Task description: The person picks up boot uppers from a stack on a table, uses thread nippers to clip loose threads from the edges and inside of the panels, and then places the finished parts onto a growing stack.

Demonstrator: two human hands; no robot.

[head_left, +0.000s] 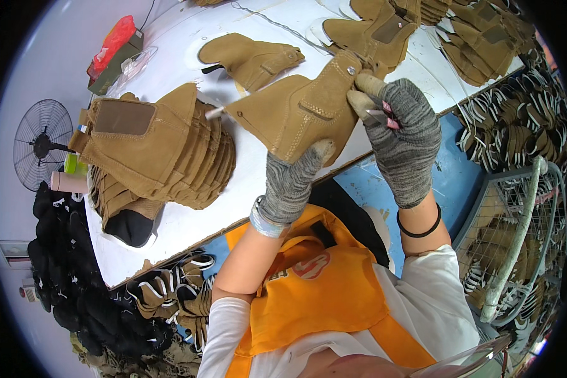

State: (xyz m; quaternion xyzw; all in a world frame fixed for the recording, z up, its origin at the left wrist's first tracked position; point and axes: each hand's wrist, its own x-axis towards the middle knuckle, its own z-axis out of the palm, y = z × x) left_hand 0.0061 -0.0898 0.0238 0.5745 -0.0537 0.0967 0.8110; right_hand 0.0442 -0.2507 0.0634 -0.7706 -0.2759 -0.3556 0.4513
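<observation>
Held up over the near edge of the white table [189, 44] is a tan suede boot upper [305, 110] with stitched seams and a small metal snap. My left hand [293, 183], in a grey knit glove, grips its lower edge, thumb on the front face. My right hand [403, 135], gloved alike, pinches its upper right corner. Inside the right hand is a small pink and pale object [389, 116], whose kind I cannot make out. A stack of similar uppers [164, 145] rises left of my hands. Another single upper [249, 60] lies behind the held one.
More uppers [384, 31] lie in piles along the table's far right. Below that end are heaps of white-edged brown pieces [516, 120] and a wire cart [516, 233]. Black pieces [101, 290] hang at the left, by a fan [42, 145]. A box with red plastic [115, 53] stands far left.
</observation>
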